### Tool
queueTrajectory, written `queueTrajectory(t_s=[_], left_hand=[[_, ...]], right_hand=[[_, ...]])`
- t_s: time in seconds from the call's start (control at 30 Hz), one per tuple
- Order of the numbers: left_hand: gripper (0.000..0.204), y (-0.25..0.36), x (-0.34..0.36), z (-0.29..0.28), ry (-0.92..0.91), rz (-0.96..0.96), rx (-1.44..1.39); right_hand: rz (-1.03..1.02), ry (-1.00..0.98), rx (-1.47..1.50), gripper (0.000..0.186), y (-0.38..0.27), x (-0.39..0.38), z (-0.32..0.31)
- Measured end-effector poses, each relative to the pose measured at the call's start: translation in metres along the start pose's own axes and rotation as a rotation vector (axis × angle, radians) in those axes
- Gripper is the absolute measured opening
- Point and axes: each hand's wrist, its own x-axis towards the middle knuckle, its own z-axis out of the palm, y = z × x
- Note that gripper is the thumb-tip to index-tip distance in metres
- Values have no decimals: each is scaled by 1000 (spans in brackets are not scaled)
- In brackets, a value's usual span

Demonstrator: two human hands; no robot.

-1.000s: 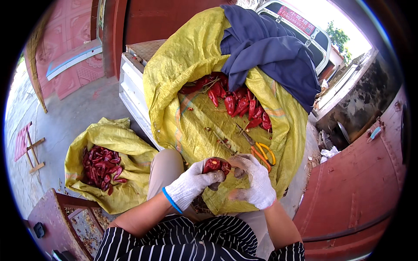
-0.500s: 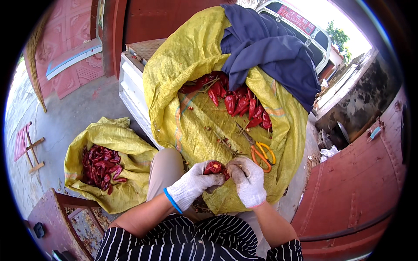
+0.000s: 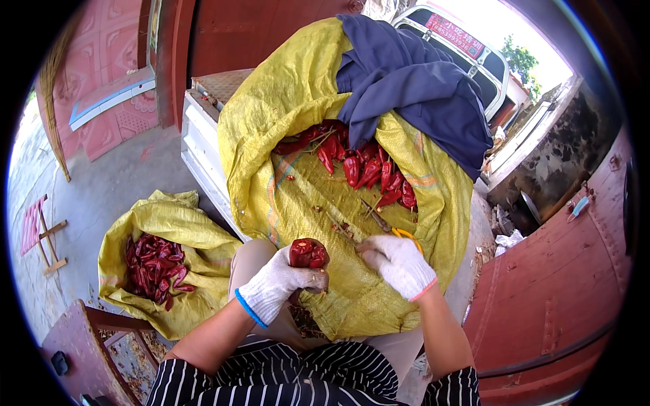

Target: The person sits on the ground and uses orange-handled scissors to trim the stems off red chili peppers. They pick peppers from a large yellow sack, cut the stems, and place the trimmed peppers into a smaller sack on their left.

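My left hand [image 3: 284,277], in a white glove with a blue cuff, is closed round a bunch of red chilli peppers [image 3: 308,254]. My right hand [image 3: 396,264], gloved with a pink cuff, is to its right, fingertips drawn together at a thin stem end; what they hold is too small to make out. Orange-handled scissors [image 3: 414,238] lie on the big yellow woven sack [image 3: 291,203], partly behind my right hand. More peppers [image 3: 369,166] and loose stems lie higher up in that sack's opening.
A smaller yellow sack [image 3: 210,250] at lower left holds darker peppers [image 3: 152,267]. A wooden chair [image 3: 81,345] and folded stool [image 3: 44,230] are left. Navy cloth [image 3: 420,101] covers part of the big sack, on a white vehicle bed [image 3: 203,162]. A red metal panel [image 3: 542,284] is right.
My hands have drawn apart: the left moved left with the peppers, the right shifted right and now partly covers the scissors. The view has tilted slightly.
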Motion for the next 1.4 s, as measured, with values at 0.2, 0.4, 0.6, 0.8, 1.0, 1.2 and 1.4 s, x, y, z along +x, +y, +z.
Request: queueTrajectory(t_s=[0.2, 0.4, 0.6, 0.8, 1.0, 1.2, 1.4], left_hand=[[18, -12, 4, -1, -19, -102, -189], [26, -15, 4, -1, -44, -117, -259], [31, -8, 0, 4, -17, -162, -419], [23, -4, -4, 17, 16, -151, -378], [20, -14, -1, 21, 106, -123, -296], [22, -20, 3, 18, 129, -43, -283], [32, -22, 3, 15, 114, -174, -67]], right_hand=[[27, 348, -693, 28, 92, 86, -18], [-118, 493, -497, 27, 102, 96, -18], [68, 679, 670, 15, 66, 40, 0], [-659, 553, -314, 28, 6, -24, 41], [-800, 469, -487, 29, -22, -31, 56], [-70, 381, 295, 32, -16, -25, 51], [-240, 345, 216, 20, -21, -10, 46]])
